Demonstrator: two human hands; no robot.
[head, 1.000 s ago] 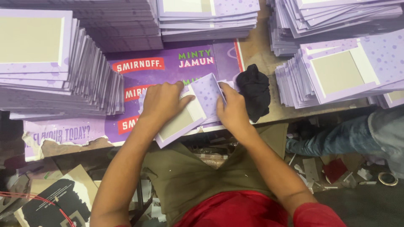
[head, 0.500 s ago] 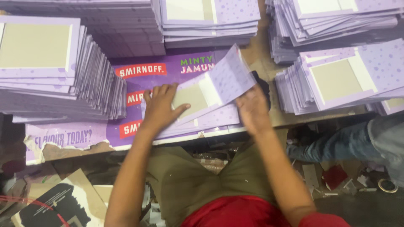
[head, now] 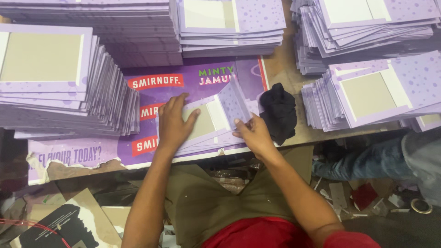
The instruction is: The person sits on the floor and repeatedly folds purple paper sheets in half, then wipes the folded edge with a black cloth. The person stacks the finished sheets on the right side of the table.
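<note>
A flat lilac cardboard piece [head: 209, 120] with a grey-beige panel lies on a purple printed sheet [head: 151, 92] at the table's front. My left hand [head: 173, 123] presses flat on its left half, fingers spread. My right hand [head: 251, 133] pinches the piece's dotted lilac flap [head: 233, 102] and holds it raised and folded upward along its crease. A black cloth [head: 279, 112] lies just right of my right hand.
Tall stacks of the same lilac cardboard pieces stand at left [head: 55, 87], at the back [head: 229, 27] and at right [head: 372, 87]. Another person's jeans-clad leg [head: 367, 160] is at lower right. Cardboard scraps [head: 59, 225] litter the floor below the table edge.
My right hand lifted the flap high, then brought it partly down and toward the table's front edge. My left hand slid slightly left and stayed pressed on the piece. The black cloth is uncovered again.
</note>
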